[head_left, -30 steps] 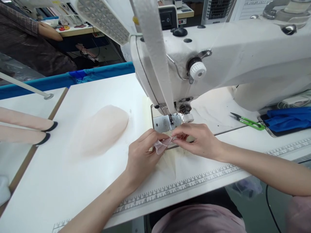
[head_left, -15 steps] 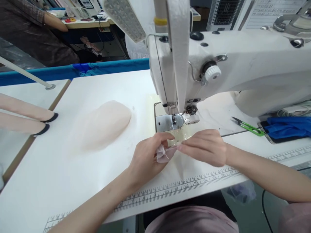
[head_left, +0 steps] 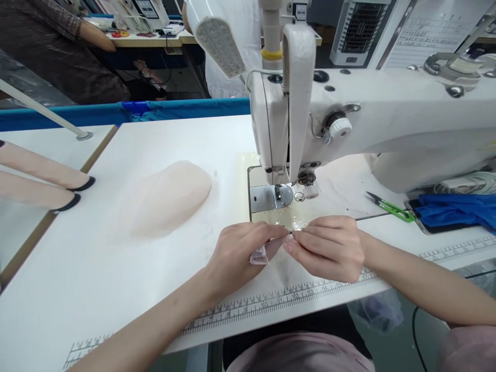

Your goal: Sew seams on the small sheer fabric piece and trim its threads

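In front of the sewing machine [head_left: 277, 134], my left hand [head_left: 242, 250] is closed around a small piece of thin, pale pink fabric [head_left: 267, 252]. White threads or a lighter edge show at the cloth's lower end. My right hand [head_left: 329, 248] pinches the cloth's other end, its fingertips meeting those of the left. Both hands are just on the near side of the metal needle plate [head_left: 267, 198], apart from the presser foot [head_left: 278, 192]. What lies between the fingertips is mostly hidden.
Green thread snips [head_left: 395, 209] lie right of the needle, beside a blue cloth [head_left: 459, 209] on a dark tray. A beige fabric piece [head_left: 174, 194] rests on the left. Two beige tubes with black ends [head_left: 73, 191] lie farther left. A co-worker [head_left: 65, 51] is across the table.
My left fingers have stretched forward to meet the right fingertips, and both hands now pinch the cloth together. The camera view has shifted slightly, so the machine appears lower.
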`<action>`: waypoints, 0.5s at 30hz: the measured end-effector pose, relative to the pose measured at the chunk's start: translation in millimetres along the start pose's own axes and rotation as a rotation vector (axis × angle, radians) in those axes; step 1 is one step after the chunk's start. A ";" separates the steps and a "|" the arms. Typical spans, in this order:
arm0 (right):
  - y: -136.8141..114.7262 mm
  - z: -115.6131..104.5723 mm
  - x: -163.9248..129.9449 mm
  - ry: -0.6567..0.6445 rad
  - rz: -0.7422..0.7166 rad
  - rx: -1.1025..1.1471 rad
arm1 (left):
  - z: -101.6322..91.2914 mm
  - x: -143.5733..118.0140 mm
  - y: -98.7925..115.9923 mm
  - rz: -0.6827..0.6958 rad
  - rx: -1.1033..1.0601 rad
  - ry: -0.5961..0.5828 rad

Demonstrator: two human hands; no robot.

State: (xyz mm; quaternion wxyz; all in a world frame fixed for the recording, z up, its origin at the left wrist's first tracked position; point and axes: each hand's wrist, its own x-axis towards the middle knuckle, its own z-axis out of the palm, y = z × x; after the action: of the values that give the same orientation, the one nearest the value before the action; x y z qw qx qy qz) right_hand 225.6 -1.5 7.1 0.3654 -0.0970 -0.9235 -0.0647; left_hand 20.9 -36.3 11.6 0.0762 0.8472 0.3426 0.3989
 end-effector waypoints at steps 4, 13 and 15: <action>1.8 -1.5 -1.1 -0.048 -0.054 0.012 | -6.2 2.7 2.8 -0.103 -0.118 -0.112; 1.3 17.7 -11.5 -0.071 0.226 0.042 | 2.4 3.6 -10.2 -0.367 -0.011 -0.322; 2.2 21.8 -9.7 -0.105 0.365 0.082 | 8.6 1.3 -15.9 -0.359 0.044 -0.311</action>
State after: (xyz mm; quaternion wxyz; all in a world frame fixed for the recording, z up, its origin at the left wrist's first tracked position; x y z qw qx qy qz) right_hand 218.5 3.5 -15.2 0.3260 -0.2514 -0.9102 0.0454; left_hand 19.4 -22.3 0.2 0.1792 0.8255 0.4804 0.2360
